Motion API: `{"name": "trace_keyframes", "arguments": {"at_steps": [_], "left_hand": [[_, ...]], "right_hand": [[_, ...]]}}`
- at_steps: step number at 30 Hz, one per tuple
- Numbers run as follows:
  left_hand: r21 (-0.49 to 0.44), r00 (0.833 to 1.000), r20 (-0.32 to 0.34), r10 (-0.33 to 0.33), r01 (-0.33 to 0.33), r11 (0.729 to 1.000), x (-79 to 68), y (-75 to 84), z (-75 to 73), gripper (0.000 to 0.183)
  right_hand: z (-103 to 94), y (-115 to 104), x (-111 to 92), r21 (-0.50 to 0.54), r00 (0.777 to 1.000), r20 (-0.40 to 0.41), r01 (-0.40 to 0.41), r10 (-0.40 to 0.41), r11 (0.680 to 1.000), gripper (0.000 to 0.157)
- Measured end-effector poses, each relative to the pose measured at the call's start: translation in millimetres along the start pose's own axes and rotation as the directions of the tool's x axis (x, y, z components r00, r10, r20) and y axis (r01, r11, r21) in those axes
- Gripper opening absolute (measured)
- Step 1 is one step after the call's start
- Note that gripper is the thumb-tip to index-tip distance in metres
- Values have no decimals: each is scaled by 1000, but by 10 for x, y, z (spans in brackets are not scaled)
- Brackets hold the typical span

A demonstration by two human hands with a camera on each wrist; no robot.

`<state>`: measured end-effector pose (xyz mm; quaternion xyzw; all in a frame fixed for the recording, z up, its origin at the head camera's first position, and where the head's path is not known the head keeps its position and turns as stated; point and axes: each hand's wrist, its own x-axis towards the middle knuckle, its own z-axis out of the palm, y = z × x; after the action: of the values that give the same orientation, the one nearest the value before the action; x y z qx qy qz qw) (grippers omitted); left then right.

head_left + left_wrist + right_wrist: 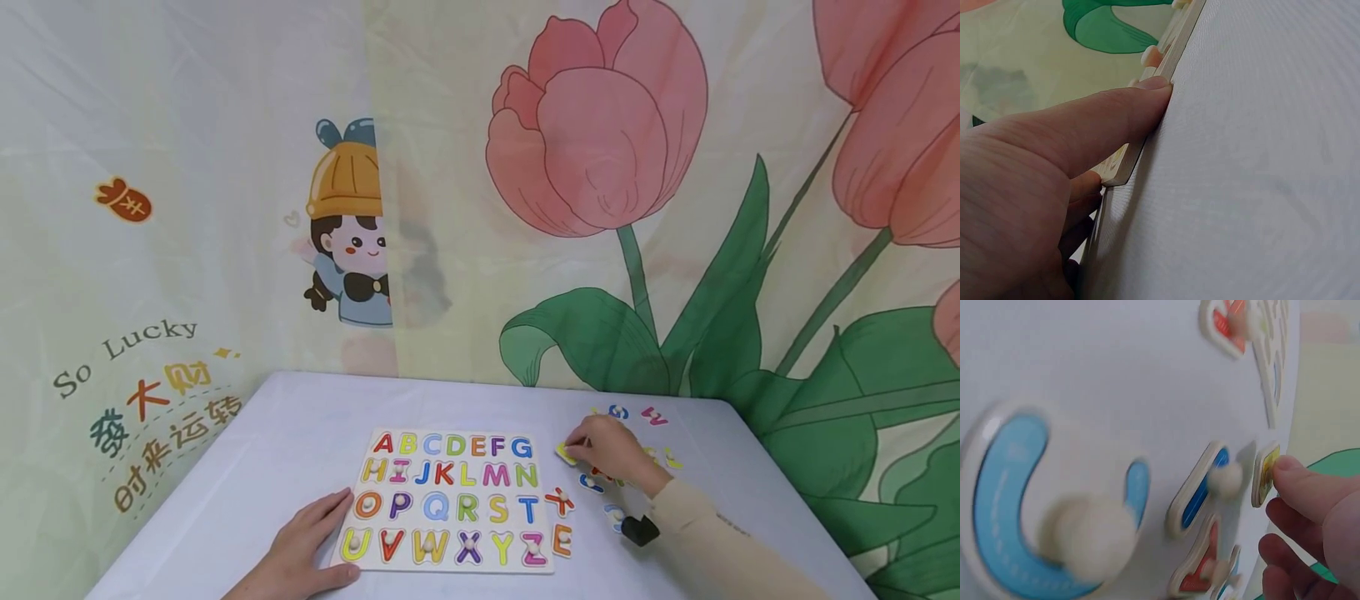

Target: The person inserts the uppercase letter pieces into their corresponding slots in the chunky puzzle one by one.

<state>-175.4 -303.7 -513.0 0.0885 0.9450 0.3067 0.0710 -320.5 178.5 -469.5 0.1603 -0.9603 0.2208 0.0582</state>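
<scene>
A white alphabet puzzle board lies on the table, with knobbed letters in some of its places. My left hand rests at its lower left corner, fingers extended along the left side and thumb against the near edge. Right of the board, my right hand pinches a yellow letter piece between thumb and forefinger. Which letter it is, I cannot tell. Close to that hand lie a dark blue letter piece and a red one.
Beside the board's right edge sit a red-orange K-like piece and an orange E. A light blue letter lies near a small black object at the right sleeve. Farther back are a pink letter and a blue letter.
</scene>
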Motion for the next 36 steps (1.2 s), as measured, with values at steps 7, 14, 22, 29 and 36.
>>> {"name": "trace_keyframes", "arguments": {"at_steps": [7, 14, 22, 29, 36], "left_hand": [[-4, 1000, -4, 12, -12, 1000, -24, -20, -12, 106], [-2, 999, -13, 29, -29, 1000, -38, -31, -20, 106], [-14, 1000, -10, 12, -12, 1000, -37, -19, -20, 106], [-5, 999, -23, 24, -24, 1000, -19, -41, 5, 107], [-11, 999, -16, 47, -48, 999, -18, -59, 15, 105]], "right_hand": [[138, -348, 78, 39, 998, -57, 6, -4, 999, 4], [388, -835, 219, 67, 995, -81, 55, -50, 996, 7], [687, -1544, 456, 104, 987, -96, 138, -129, 985, 11], [997, -1879, 682, 143, 993, -54, 116, -109, 983, 10], [1197, -2016, 784, 209, 996, -54, 79, -69, 975, 10]]}}
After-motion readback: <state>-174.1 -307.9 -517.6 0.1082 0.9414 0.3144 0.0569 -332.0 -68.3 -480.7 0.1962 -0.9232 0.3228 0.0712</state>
